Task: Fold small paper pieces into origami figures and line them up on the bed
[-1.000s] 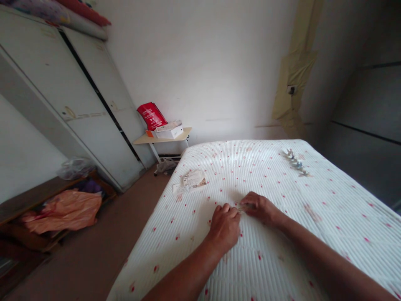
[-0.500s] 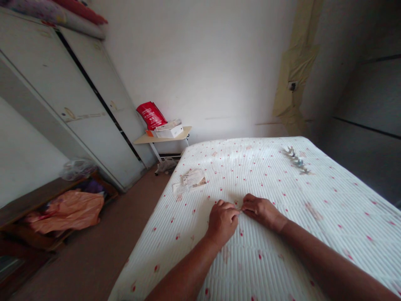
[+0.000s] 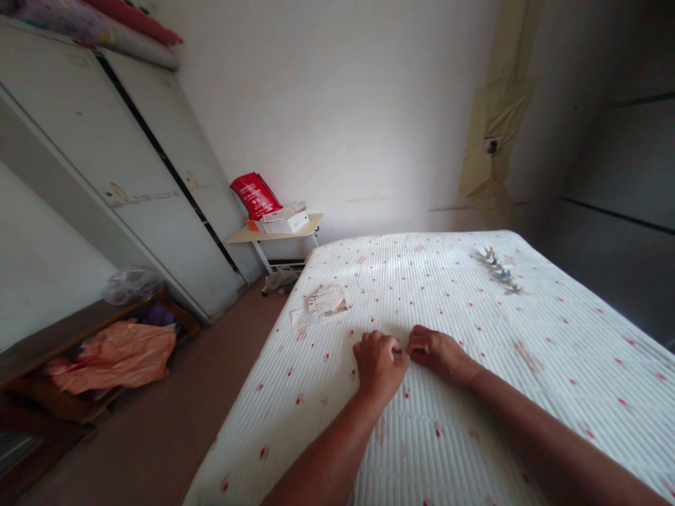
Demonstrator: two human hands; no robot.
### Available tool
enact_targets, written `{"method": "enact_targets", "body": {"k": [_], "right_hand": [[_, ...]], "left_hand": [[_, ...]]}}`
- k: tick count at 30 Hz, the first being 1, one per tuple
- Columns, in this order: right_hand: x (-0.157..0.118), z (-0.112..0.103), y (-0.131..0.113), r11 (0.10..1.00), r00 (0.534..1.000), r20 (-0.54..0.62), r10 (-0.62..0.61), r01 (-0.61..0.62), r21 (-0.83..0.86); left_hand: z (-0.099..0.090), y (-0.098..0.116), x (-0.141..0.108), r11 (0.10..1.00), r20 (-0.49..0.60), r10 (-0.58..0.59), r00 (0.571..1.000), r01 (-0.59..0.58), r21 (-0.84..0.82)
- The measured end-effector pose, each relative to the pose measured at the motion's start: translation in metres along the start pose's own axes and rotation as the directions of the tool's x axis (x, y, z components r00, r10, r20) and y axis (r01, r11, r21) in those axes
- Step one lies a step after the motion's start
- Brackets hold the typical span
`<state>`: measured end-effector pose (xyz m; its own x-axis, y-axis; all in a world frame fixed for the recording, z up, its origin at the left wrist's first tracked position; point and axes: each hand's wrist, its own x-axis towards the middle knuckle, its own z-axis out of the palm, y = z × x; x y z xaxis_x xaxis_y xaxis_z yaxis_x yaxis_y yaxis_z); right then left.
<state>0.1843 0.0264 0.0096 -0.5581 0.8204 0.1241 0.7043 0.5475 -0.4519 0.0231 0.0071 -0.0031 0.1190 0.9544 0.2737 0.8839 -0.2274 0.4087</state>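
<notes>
Just above the bed's quilted white cover, my left hand is closed, with thumb and fingers curled together. Close to its right, my right hand pinches at almost the same spot. What the fingertips hold is mostly hidden and too small to name. Beyond my left hand lie flat scraps of printed paper, one overlapping another. Farther off on the right, several small folded, pointed figures stand in a slanting row on the cover.
Past the bed's far left corner, a small table carries a red bag and a white box. A pale wardrobe stands at left, near a low wooden shelf with an orange plastic bag.
My left hand has turned and shifted slightly right, its fingers curling more over the fingertips' meeting point. My right hand has barely moved. The paper scraps and folded figures stay put.
</notes>
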Motion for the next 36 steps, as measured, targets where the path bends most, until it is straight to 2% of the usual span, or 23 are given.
{"method": "enact_targets", "body": {"k": [10, 19, 26, 30, 34, 36], "right_hand": [[0.003, 0.0, -0.004, 0.991, 0.992, -0.027, 0.124, -0.123, 0.058], [0.007, 0.004, -0.002, 0.964, 0.969, -0.023, 0.246, -0.241, 0.115], [0.01, 0.007, -0.006, 0.948, 0.946, -0.063, 0.317, -0.314, 0.046], [0.006, 0.009, 0.0, 0.96, 0.958, -0.104, 0.267, -0.255, 0.117], [-0.003, 0.009, 0.007, 0.974, 0.977, -0.197, 0.083, -0.038, 0.225], [-0.007, 0.01, 0.008, 0.968, 0.978, -0.207, 0.009, 0.043, 0.245]], "left_hand": [[-0.002, 0.001, 0.005, 0.992, 0.089, -0.127, 0.988, 0.128, -0.008], [-0.007, 0.003, 0.002, 0.991, 0.087, -0.125, 0.988, 0.129, -0.043], [-0.008, 0.006, 0.003, 0.987, 0.085, -0.155, 0.984, 0.158, -0.029], [-0.006, 0.005, 0.002, 0.989, 0.064, -0.142, 0.988, 0.145, -0.039], [-0.004, 0.004, 0.0, 0.991, 0.048, -0.125, 0.991, 0.127, -0.034], [-0.003, 0.003, 0.0, 0.992, 0.04, -0.12, 0.992, 0.121, -0.032]]}}
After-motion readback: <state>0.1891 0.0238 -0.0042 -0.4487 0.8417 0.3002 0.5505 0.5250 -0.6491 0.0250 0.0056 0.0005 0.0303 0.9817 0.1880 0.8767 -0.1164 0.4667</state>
